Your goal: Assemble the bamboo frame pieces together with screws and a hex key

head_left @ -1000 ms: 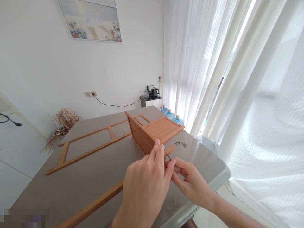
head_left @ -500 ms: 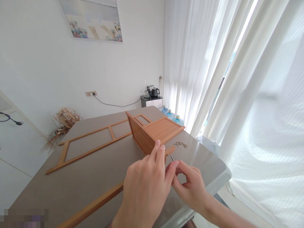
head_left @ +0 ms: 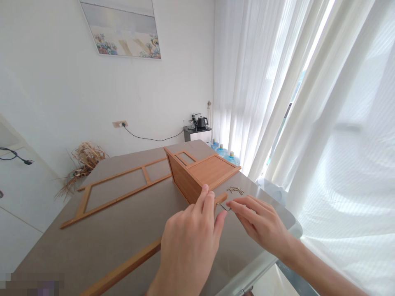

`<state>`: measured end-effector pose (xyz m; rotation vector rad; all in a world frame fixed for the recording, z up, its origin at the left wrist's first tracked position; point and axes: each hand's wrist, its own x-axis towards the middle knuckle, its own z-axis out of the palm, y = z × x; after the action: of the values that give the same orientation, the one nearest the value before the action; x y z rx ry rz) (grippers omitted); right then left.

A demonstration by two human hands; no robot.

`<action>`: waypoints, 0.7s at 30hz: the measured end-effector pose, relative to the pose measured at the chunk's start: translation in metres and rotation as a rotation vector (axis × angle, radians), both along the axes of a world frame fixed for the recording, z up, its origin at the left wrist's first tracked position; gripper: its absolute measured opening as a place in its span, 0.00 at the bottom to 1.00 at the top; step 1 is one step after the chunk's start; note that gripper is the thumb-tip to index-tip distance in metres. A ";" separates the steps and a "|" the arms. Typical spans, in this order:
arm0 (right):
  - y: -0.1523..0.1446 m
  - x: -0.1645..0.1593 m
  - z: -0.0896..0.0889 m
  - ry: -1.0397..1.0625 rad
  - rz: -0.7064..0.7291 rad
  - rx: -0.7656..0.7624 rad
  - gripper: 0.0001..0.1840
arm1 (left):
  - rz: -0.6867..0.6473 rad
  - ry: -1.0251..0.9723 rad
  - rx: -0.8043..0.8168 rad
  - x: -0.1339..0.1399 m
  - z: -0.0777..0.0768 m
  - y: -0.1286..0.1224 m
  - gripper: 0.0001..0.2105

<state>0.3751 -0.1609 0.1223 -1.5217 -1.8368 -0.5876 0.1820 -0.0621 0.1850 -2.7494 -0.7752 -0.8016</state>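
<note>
My left hand (head_left: 189,238) is closed around the near end of a wooden panel (head_left: 185,176) that stands on its edge; the grip itself is mostly hidden behind the hand. A short wooden end piece (head_left: 221,199) sticks out past its fingers, with a screw head (head_left: 217,204) in it. Between thumb and fingers my right hand (head_left: 261,220) pinches a small bent metal hex key (head_left: 226,209), its tip at or close to that screw. A wooden rail (head_left: 123,267) runs from under my left hand toward the lower left.
Several loose screws (head_left: 235,190) lie on the grey table (head_left: 138,226). A flat wooden panel (head_left: 214,168) adjoins the upright one. An open wooden frame (head_left: 114,203) lies to the left. Water jugs (head_left: 231,158) and a kettle (head_left: 202,122) stand beyond the table.
My right hand has moved up and right, its fingers now reaching over the hex key. The key has turned from pointing upward to lying slanted. My left hand keeps its place.
</note>
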 end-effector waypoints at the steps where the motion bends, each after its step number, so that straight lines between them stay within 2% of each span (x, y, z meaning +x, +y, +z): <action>1: -0.001 0.002 0.002 -0.034 -0.007 0.018 0.18 | 0.000 0.005 -0.003 0.000 0.000 0.000 0.14; 5: 0.000 0.003 0.008 -0.111 -0.027 0.048 0.18 | 0.004 0.025 -0.020 -0.002 0.001 -0.001 0.14; 13: 0.003 -0.002 0.009 -0.075 -0.064 0.032 0.17 | 0.009 0.035 -0.014 -0.001 0.002 0.000 0.14; 21: -0.006 -0.011 0.025 -0.195 -0.112 0.075 0.19 | 0.010 0.030 -0.013 -0.002 0.001 -0.002 0.15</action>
<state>0.3644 -0.1666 0.1474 -1.5707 -1.8582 -0.8750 0.1795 -0.0637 0.1865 -2.7599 -0.7901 -0.7550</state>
